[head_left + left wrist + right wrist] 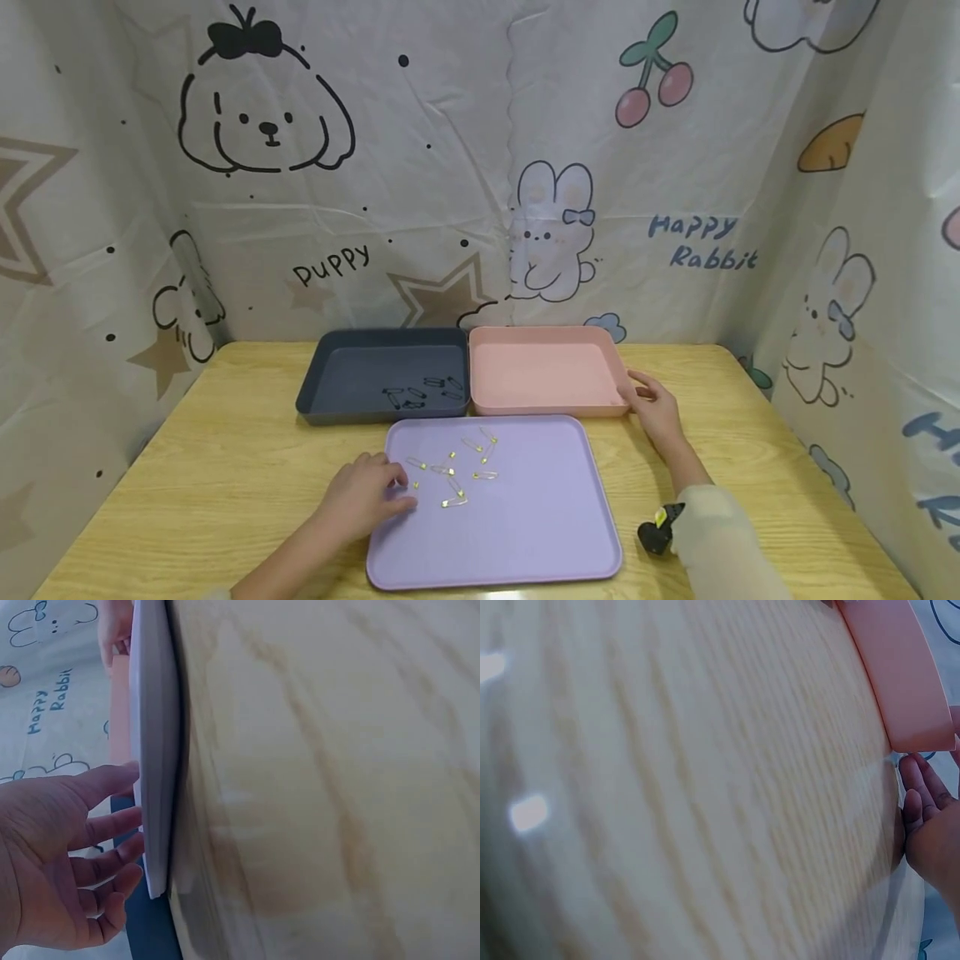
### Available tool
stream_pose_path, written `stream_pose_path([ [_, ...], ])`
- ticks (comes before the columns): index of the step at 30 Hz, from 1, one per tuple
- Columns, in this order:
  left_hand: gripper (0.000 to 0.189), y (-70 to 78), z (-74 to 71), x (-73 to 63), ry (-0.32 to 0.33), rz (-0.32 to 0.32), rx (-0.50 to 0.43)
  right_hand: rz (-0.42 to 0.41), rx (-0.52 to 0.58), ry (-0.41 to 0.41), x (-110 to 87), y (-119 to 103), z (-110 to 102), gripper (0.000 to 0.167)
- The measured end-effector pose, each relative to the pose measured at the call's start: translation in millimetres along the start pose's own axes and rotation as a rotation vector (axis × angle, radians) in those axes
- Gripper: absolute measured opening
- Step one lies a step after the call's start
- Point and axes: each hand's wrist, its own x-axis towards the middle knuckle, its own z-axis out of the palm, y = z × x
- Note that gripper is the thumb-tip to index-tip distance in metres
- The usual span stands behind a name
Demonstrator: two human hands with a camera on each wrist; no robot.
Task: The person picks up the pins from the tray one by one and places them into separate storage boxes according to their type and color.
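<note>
A lilac tray (540, 517) lies on the table with several gold-coloured safety pins (454, 502) scattered over its left half. My left hand (360, 497) is over the tray's left edge, fingers spread and loosely bent, near the pins. The left wrist view shows nothing held between those fingers. At the back right, my right hand (657, 414) holds the right wall of a pink tray (540, 367), its thumb over the rim and fingers outside. Part of that grip is hidden in the right wrist view.
A dark grey tray (345, 383) holding several black safety pins (416, 393) adjoins the pink one on its left. The wooden table (202, 467) ends at a printed curtain (435, 167) behind and at both sides. A black strap piece (657, 533) sits at the right wrist.
</note>
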Motion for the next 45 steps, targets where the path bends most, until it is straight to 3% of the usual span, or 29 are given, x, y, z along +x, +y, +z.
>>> stream_pose_path([
  [14, 0.011, 1.5, 6.6, 2.6, 0.009, -0.014, 0.027, 0.030, 0.012, -0.020, 0.2, 2.3, 0.2, 0.059],
  [23, 0.016, -2.5, 4.3, 11.0, -0.033, -0.030, -0.044, 0.036, 0.008, -0.040, 0.8, 2.6, -2.1, 0.062],
  [33, 0.018, -1.1, 0.7, 13.2, -0.116, -0.028, -0.059, 0.042, -0.001, -0.044, 0.5, 3.2, -2.4, 0.063],
  [45, 0.018, -0.9, -0.2, 14.8, -0.113, 0.000, -0.097, 0.053, 0.019, -0.046, 1.6, 6.2, -1.5, 0.061],
])
